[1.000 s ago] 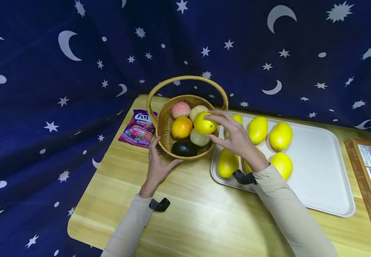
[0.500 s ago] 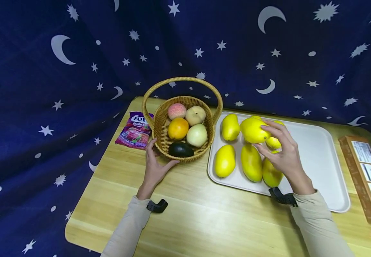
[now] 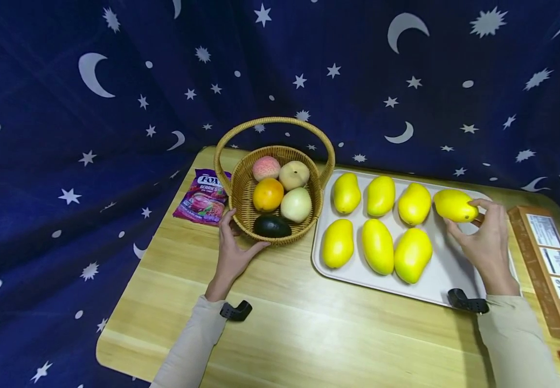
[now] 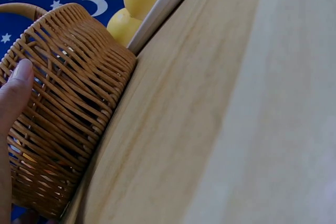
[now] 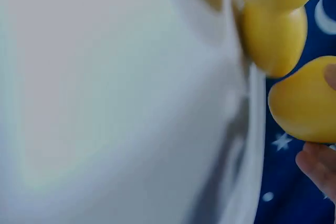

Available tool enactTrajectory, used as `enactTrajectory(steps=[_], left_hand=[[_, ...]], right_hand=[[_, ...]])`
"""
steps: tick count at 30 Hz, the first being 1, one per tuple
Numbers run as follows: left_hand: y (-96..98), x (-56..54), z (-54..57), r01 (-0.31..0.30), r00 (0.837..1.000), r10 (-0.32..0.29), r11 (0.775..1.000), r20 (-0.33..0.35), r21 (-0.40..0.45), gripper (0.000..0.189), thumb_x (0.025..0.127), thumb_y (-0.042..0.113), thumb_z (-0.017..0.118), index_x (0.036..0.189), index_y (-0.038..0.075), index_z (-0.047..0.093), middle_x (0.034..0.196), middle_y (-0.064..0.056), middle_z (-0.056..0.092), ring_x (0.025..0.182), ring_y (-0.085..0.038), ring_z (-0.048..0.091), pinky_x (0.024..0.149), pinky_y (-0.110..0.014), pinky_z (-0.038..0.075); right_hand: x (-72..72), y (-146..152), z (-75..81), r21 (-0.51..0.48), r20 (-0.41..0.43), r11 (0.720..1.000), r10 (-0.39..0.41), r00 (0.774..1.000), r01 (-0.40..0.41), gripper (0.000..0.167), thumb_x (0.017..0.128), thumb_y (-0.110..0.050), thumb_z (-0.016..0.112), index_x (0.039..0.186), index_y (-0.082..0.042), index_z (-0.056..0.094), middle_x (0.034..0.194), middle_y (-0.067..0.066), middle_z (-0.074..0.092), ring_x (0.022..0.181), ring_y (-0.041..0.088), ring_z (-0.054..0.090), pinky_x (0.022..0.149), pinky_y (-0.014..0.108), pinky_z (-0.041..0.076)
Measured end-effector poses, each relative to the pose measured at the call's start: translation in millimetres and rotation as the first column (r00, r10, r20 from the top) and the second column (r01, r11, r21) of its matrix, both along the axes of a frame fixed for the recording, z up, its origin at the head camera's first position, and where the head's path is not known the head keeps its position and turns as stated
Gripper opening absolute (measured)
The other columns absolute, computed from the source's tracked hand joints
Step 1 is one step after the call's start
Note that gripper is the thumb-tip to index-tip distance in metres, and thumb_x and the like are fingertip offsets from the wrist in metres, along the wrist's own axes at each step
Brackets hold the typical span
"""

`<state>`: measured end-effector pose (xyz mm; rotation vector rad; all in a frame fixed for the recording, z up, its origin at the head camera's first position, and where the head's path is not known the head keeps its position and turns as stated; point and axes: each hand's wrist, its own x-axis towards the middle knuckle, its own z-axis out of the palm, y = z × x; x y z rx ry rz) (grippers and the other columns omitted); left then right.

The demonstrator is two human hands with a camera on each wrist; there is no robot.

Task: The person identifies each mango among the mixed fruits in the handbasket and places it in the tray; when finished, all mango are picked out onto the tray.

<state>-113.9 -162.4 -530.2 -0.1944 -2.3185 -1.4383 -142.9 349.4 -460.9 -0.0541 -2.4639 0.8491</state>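
Right hand [image 3: 485,242] grips a smooth yellow mango [image 3: 455,205] between curled fingertips and thumb, held over the far right part of the white rectangular plastic tray [image 3: 454,280], next to six other mangoes in two rows. Left hand [image 3: 233,253], fingers relaxed, rests against the woven wicker basket [image 3: 241,188] on the wooden counter [image 3: 309,334].

left hand [image 3: 233,252]: forearm reaching forward, thumb and fingers spread in a loose, open cradle | right hand [image 3: 486,240]: arm stretched out to the right, fingers curled, fingertips [image 5: 314,165] pinching | both sleeves beige, black wrist mounts
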Motion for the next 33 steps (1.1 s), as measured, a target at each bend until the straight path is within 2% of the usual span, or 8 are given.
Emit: enactTrajectory(steps=[3,7,12,14,16,21,28,33], left_hand=[[-0.4,0.8,0.0,0.001,1.000,-0.001,1.000,-0.001,0.005,0.109,0.069,0.027,0.090,0.152,0.015,0.020,0.153,-0.013,0.026,0.118,-0.028,0.045,0.086,-0.037,0.045],[-0.6,1.7,-0.1,0.002,1.000,-0.002,1.000,0.004,0.007,0.109,0.070,0.026,0.090,0.152,0.016,0.019,0.153,-0.013,0.026,0.118,-0.028,0.045,0.087,-0.037,0.044],[0.5,1.8,-0.8,0.004,1.000,-0.004,1.000,0.005,0.006,0.107,0.072,0.034,0.088,0.152,0.016,0.019,0.153,-0.012,0.025,0.119,-0.028,0.046,0.087,-0.033,0.044],[1.0,1.3,-0.9,0.006,1.000,-0.006,1.000,0.002,0.005,0.107,0.072,0.036,0.087,0.152,0.016,0.019,0.153,-0.012,0.026,0.118,-0.028,0.046,0.087,-0.033,0.044],[1.4,0.3,-0.8,0.007,1.000,-0.007,1.000,0.001,0.003,0.107,0.071,0.036,0.088,0.152,0.017,0.019,0.152,-0.012,0.026,0.117,-0.027,0.046,0.087,-0.034,0.044],[2.4,-2.5,0.3,0.014,1.000,-0.014,1.000,0.004,0.004,0.108,0.071,0.035,0.089,0.152,0.017,0.020,0.151,-0.013,0.027,0.117,-0.026,0.046,0.087,-0.034,0.044],[4.2,-3.2,1.0,0.020,0.999,-0.020,1.000,0.028,0.000,0.109,0.070,0.034,0.090,0.151,0.015,0.020,0.152,-0.012,0.026,0.119,-0.026,0.045,0.087,-0.033,0.045],[2.3,-0.6,5.9,0.020,0.998,-0.018,0.999,0.063,-0.028,0.114,0.066,0.033,0.091,0.151,0.012,0.018,0.154,-0.013,0.025,0.122,-0.028,0.043,0.089,-0.038,0.046]], right_hand=[[-2.1,5,-10.2,0.041,0.060,0.999,-0.016,0.998,0.014,0.066,0.070,0.002,0.080,0.126,0.006,0.044,0.118,0.023,0.043,0.095,0.024,0.046,0.077,-0.002,0.028],[-3.8,9,-20.2,0.053,0.077,0.999,-0.004,0.997,0.000,0.070,0.071,0.002,0.079,0.132,0.002,0.044,0.120,0.027,0.041,0.093,0.028,0.041,0.081,0.005,0.026],[-1.2,13,-22.2,0.058,0.152,0.998,0.011,0.988,-0.020,0.074,0.077,0.000,0.076,0.144,-0.008,0.044,0.134,0.031,0.033,0.118,0.045,0.039,0.104,0.039,0.033],[1.0,14,-22.1,0.063,0.208,0.998,0.011,0.978,-0.025,0.071,0.079,-0.002,0.075,0.143,-0.005,0.044,0.140,0.032,0.028,0.124,0.050,0.036,0.105,0.057,0.031],[3.3,15,-21.9,0.069,0.262,0.997,0.011,0.965,-0.031,0.070,0.081,-0.006,0.075,0.142,-0.001,0.043,0.145,0.033,0.023,0.127,0.055,0.032,0.105,0.065,0.029],[7.4,13,-21.4,0.089,0.330,0.994,0.026,0.944,-0.059,0.071,0.085,-0.015,0.074,0.145,-0.002,0.039,0.146,0.036,0.023,0.123,0.060,0.033,0.100,0.070,0.030],[10.0,13,-20.8,0.098,0.330,0.992,0.042,0.943,-0.078,0.070,0.086,-0.014,0.073,0.146,-0.003,0.038,0.143,0.036,0.025,0.119,0.059,0.035,0.097,0.071,0.030],[14.2,11,-17.5,0.117,0.368,0.989,0.045,0.929,-0.094,0.077,0.086,-0.018,0.074,0.151,-0.009,0.032,0.150,0.035,0.019,0.116,0.064,0.037,0.090,0.075,0.033]])
